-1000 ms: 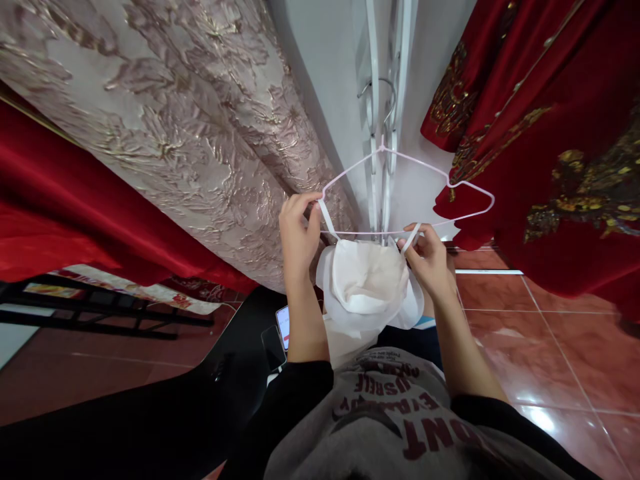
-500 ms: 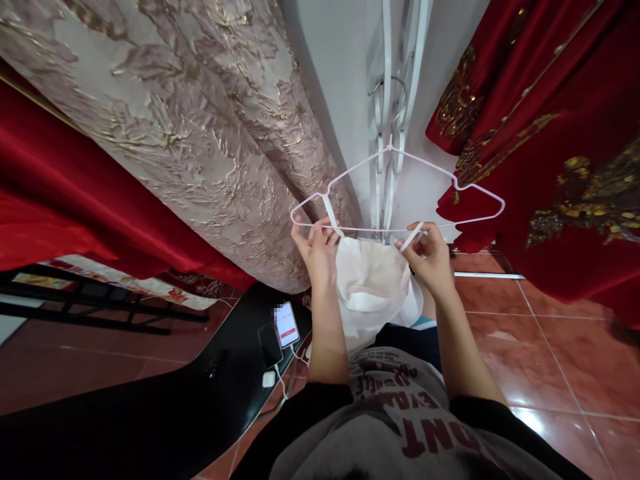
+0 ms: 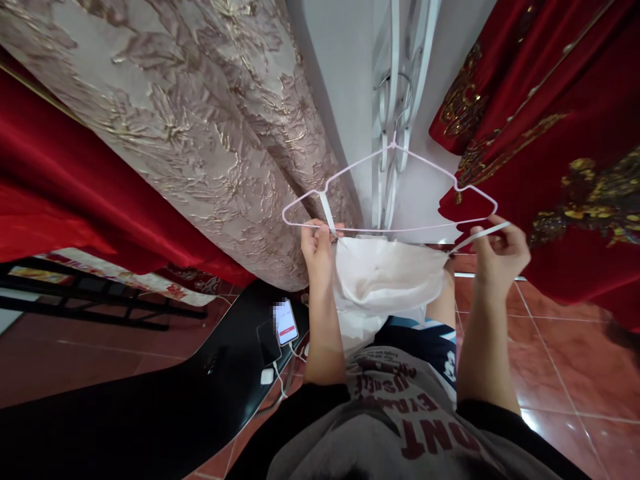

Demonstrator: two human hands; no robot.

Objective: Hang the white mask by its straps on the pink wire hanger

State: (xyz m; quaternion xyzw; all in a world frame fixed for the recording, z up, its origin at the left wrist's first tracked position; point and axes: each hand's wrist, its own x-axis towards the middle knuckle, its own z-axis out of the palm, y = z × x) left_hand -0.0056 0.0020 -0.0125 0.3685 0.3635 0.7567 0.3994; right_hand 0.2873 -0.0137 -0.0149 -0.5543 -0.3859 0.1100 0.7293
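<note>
A pale pink hanger hangs by its metal hook from a white rail. Over its left shoulder notch loops one strap of a white garment, which droops below the bar. My left hand is closed around the lower bar beside that strap, fingertips partly behind it. Out to the right, my right hand pinches the other white strap between thumb and fingers. That strap is pulled taut from the garment's right corner, just below the hanger's right end and off it.
A pink and gold brocade garment hangs on the left, red sequined garments on the right. Below left, a black bench holds a lit phone, a dark phone and a white charger. Red tiles cover the floor.
My right hand has moved right with its strap, spreading the garment's top edge wider. My left hand's fingers have closed in at the bar. The hanger's lower part has swung slightly left.
</note>
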